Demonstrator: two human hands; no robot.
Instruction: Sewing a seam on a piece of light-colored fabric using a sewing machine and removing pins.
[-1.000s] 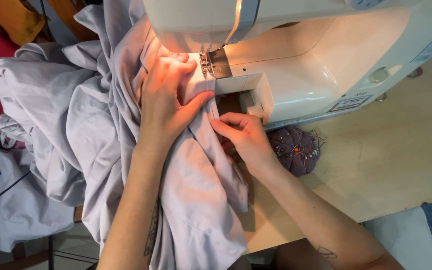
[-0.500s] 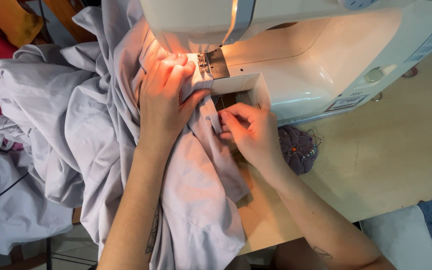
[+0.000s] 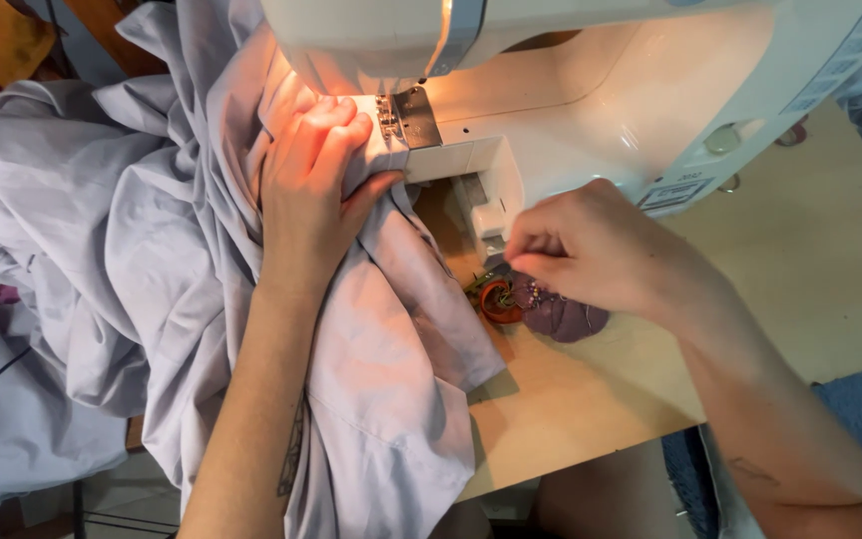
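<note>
Seemingly lengthwise toward the needle, fabric under left hand.

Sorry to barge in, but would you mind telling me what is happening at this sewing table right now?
A person is at a white sewing machine on a wooden table. The left hand lies flat on pale lilac fabric, pressing it down beside the presser foot. The right hand is off the cloth, fingers pinched together over a purple pincushion just in front of the machine. The rest of the fabric is bunched to the left.
</note>
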